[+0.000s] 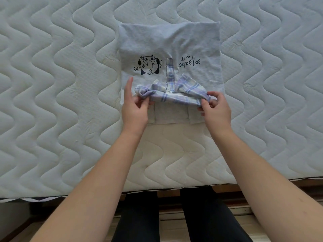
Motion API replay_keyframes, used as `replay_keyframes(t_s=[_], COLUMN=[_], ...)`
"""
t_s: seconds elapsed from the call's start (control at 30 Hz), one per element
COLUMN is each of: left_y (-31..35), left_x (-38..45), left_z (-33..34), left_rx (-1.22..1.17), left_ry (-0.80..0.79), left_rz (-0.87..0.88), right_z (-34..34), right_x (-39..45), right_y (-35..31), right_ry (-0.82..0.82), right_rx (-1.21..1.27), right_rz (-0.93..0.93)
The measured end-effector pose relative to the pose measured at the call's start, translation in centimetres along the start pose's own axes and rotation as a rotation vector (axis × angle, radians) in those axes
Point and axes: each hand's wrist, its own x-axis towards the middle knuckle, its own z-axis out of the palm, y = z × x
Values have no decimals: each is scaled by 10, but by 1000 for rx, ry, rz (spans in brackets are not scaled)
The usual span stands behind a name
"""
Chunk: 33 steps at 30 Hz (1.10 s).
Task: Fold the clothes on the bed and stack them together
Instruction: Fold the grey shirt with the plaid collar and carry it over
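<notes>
Left hand (135, 109) pinching left end of plaid collar (170, 92), index finger stretched straight; right hand (215, 108) pinching right end. One grey polo shirt (170, 48) lying face-up on quilted mattress (52, 84), sides already folded in, collar nearest, cartoon print (149, 64) and lettering (189, 62) beyond. Step judged: straightening collar before lengthwise fold. Next move likely needing collar laid flat, then near edge carried to far hem. Count: two hands, one garment; no stack visible.

The pale grey shirt (170, 49) carries upside-down dark print — roughly "efgabc", with small symbols nearby that can't be read.
</notes>
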Motion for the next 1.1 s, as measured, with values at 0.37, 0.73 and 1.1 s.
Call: replay_keyframes(t_s=[0.37,0.73,1.1], left_y=[-34,-22,-47], left_x=[-31,-3,-31], left_z=[12,38,14], left_rx=[82,188,323], left_ry=[209,249,237], left_rz=[-406,-521,-469], right_z=[12,20,8], right_x=[-11,-12,-18], right_y=[48,38,62], right_ry=[-16,83,77], right_rx=[-120,-1,-290], right_rz=[222,124,68])
